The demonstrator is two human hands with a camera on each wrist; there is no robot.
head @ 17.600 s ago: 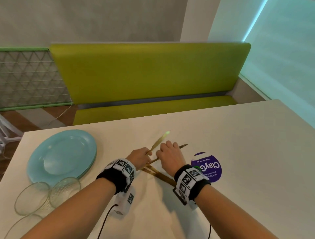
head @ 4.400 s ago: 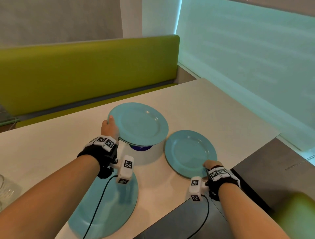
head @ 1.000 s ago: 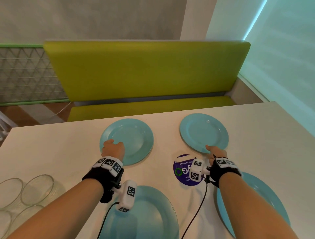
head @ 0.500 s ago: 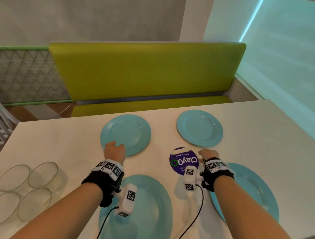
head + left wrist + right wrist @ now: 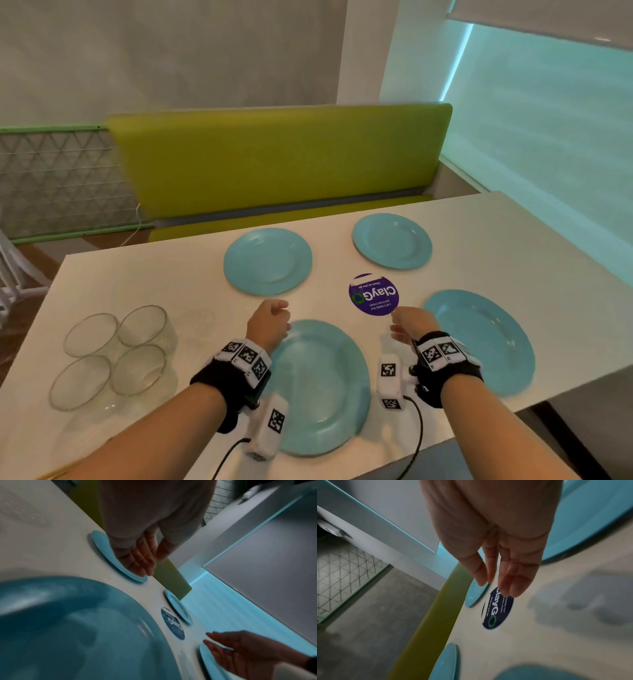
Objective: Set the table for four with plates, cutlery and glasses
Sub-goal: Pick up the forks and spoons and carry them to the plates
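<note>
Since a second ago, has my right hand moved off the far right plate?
Yes. The right hand has pulled back toward you, off the far right plate, and now sits at the near edge of the purple sticker.

- Both my forearms reach forward side by side, bare from the elbow down to the wrist.
- Black strap with white coded marker blocks wraps each wrist; a small white camera unit with a cable hangs from the inner side of each.
- My left hand (image 5: 268, 323): back of hand up, fingers loosely curled under, thumb tucked toward the forefinger. Nothing in its grip.
- In the left wrist view the fingers (image 5: 137, 561) hang down together, lightly bent, palm bare.
- My right hand (image 5: 412, 323): palm turned inward, fingers relaxed and nearly straight, pointing forward.
- In the right wrist view its fingers (image 5: 513, 580) hang close together, thumb slightly apart. Grip holds nothing.
</note>
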